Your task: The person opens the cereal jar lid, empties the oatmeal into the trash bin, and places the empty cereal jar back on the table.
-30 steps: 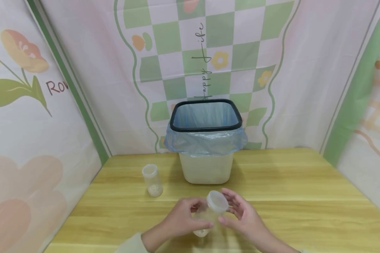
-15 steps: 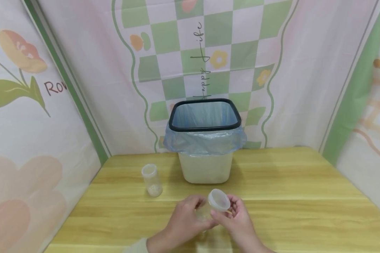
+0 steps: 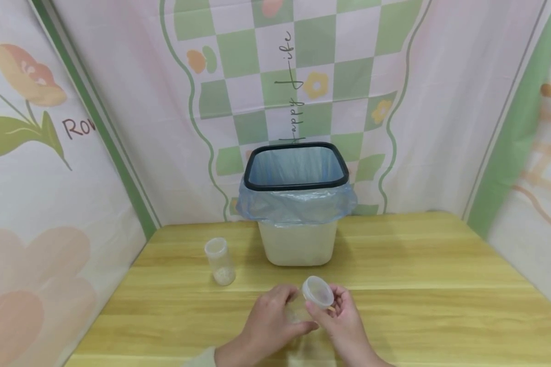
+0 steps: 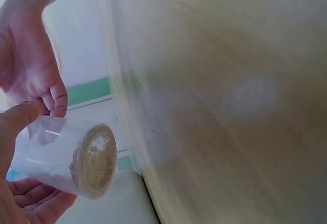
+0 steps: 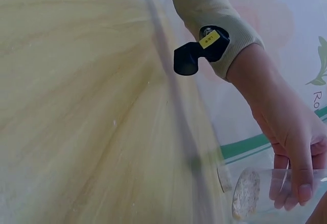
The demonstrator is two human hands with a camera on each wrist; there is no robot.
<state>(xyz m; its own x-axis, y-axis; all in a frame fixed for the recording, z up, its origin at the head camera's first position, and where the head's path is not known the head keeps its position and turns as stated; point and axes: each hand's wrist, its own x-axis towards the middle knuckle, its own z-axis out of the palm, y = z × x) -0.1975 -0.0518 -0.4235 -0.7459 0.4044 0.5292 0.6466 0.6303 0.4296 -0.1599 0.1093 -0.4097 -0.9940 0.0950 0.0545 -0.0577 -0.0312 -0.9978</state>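
Note:
My left hand (image 3: 268, 318) grips a clear plastic jar (image 4: 56, 147) round its body, fingers on one side and thumb on the other. Pale, grainy stuff shows at the bottom of the jar. At its top is a whitish translucent lid (image 3: 318, 291), tilted toward me in the head view. My right hand (image 3: 344, 321) pinches this lid at its edge, thumb in front and fingers behind. In the right wrist view the left hand (image 5: 294, 137) wraps the jar, clear of the tabletop. A second clear jar (image 3: 221, 262), with similar pale contents, stands upright to the left.
A cream bin (image 3: 298, 244) with a black rim and a blue bag liner stands at the back middle of the wooden table (image 3: 408, 265). Printed curtains (image 3: 433, 122) enclose the table behind and at both sides.
The right hand has come in from the jar's right side and its thumb and fingers have closed on the lid. The left hand keeps its hold on the jar, which has shifted slightly.

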